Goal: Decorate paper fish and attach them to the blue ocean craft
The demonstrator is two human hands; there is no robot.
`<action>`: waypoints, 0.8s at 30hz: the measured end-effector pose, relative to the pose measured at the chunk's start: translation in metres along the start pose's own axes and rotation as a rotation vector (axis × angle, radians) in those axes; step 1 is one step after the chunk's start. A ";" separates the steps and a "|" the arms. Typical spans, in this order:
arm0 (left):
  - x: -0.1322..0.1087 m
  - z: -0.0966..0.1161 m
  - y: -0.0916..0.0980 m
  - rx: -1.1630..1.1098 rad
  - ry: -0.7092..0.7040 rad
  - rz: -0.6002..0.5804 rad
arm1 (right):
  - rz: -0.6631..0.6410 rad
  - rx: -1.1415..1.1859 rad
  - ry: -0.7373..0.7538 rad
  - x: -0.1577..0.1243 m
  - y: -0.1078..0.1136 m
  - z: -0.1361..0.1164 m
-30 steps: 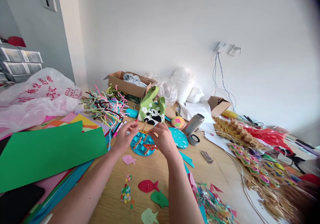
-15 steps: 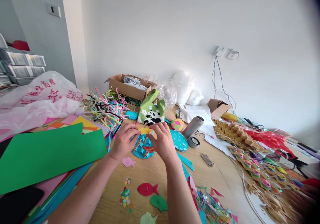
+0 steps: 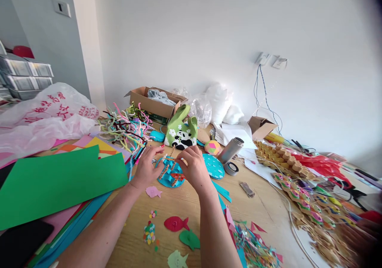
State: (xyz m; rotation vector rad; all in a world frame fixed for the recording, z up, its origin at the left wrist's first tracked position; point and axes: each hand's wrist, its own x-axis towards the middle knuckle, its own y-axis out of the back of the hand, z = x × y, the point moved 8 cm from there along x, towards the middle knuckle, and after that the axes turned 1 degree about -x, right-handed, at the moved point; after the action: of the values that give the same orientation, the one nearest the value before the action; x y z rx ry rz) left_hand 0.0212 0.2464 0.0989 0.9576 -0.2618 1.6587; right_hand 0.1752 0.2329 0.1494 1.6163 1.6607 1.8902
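My left hand (image 3: 147, 167) and my right hand (image 3: 193, 167) meet over a round blue foam piece (image 3: 170, 175) lying on the wooden table (image 3: 191, 204). Both hands pinch at something small and thin above it, too small to name. The blue piece carries brown strips and an orange fish. Beside it on the right lies a second blue foam disc (image 3: 213, 165) with white dots.
Foam fish lie near me: pink (image 3: 153, 191), red (image 3: 176, 223), green (image 3: 190, 239). A green foam sheet (image 3: 56, 182) covers stacked sheets at left. Pipe cleaners (image 3: 127, 126), a panda bag (image 3: 181, 132), a metal flask (image 3: 230, 150), a tape roll (image 3: 231, 168) and cardboard boxes stand behind.
The yellow piece seen between my fingers half a second ago no longer shows. Both hands stay over the blue piece, fingers now pinched closer together.
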 end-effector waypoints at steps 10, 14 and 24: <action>-0.019 -0.047 -0.044 -0.164 0.268 -0.325 | -0.046 0.063 0.037 -0.001 -0.004 -0.001; -0.021 -0.051 -0.046 -0.186 0.278 -0.328 | -0.096 0.065 0.059 -0.002 -0.012 -0.005; -0.021 -0.047 -0.043 -0.226 0.299 -0.297 | -0.090 0.130 0.081 -0.002 -0.012 -0.007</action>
State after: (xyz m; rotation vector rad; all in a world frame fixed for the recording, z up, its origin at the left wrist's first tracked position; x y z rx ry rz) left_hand 0.0388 0.2747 0.0407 0.5406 -0.0955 1.4392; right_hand 0.1644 0.2315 0.1402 1.5000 1.8919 1.8624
